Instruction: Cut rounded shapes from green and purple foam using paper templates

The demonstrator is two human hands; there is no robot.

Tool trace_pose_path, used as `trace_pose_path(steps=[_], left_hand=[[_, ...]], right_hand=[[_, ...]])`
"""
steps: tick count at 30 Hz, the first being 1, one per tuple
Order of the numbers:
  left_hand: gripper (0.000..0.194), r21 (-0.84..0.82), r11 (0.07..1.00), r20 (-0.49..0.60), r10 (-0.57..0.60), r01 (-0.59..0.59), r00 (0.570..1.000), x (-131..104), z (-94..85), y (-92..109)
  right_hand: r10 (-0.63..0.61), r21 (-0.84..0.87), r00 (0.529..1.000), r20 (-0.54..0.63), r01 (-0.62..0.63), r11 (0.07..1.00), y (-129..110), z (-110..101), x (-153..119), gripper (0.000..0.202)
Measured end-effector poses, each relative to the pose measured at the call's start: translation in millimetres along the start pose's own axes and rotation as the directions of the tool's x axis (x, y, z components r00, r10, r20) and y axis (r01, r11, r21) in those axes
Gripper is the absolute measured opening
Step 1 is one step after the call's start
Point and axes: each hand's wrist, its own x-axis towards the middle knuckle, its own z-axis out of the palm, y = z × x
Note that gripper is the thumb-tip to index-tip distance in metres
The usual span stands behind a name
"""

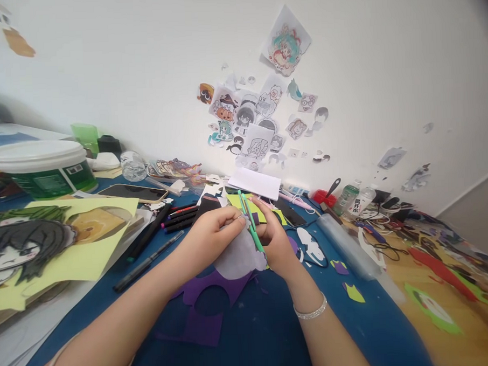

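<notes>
The left hand (219,227) and right hand (275,238) are lit brightly and evenly. The wall (150,74) behind them is washed nearly white, but is turned grayer far to the right. Soft, pale shadows are cast by the papers (286,46) high above the hands. The blue mat (271,338) below them is left darker. Tiny sparkles are caught on the bracelet (312,309) behind the right hand. Far left of the hands, the tub (45,183) is stretched wide; far right, things are smeared, and the top corner is blacked out.
</notes>
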Motion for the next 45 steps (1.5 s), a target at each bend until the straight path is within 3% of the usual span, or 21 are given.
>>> trace_pose_path(steps=[5,9,15,26,33,37,40,45], left_hand=[[0.023,-0.059,0.994,-0.001,-0.091,0.091,0.996,2.0,-2.7,0.0],[0.021,0.070,0.997,-0.066,-0.022,0.026,0.998,2.4,-7.7,3.9],[0.023,0.052,0.996,-0.011,-0.070,0.070,0.998,0.7,-13.2,7.4],[0.018,-0.021,0.993,0.068,-0.115,0.117,0.991,1.0,-19.2,7.3],[0.026,-0.270,0.909,0.138,-0.290,0.318,0.947,-1.7,-11.2,9.7],[0.031,-0.409,0.835,0.187,-0.317,0.367,0.930,-1.9,-5.0,7.7],[0.028,-0.375,0.859,0.131,-0.325,0.350,0.937,-1.3,-4.7,8.3],[0.020,-0.159,0.944,0.022,-0.289,0.288,0.957,0.1,-7.2,9.7]], right_hand=[[0.016,-0.122,1.000,-0.023,-0.019,0.992,1.5,-4.9,0.3,0.085],[0.026,-0.191,0.999,0.033,-0.019,0.981,0.0,-7.7,-0.9,0.091],[0.045,-0.153,0.992,0.116,-0.027,0.988,-3.8,-7.0,-2.1,0.102],[0.081,-0.153,0.988,0.128,-0.061,0.986,-9.4,-8.2,-4.7,0.105],[0.082,-0.086,0.995,0.059,-0.076,0.993,-4.2,-7.4,-1.0,0.101],[0.078,-0.066,0.997,0.023,-0.076,0.995,-4.0,-8.6,1.3,0.100],[0.087,-0.075,0.995,0.056,-0.083,0.994,-4.6,-10.1,1.1,0.102],[0.108,-0.081,0.986,0.127,-0.098,0.992,-5.5,-11.1,-0.4,0.106]])
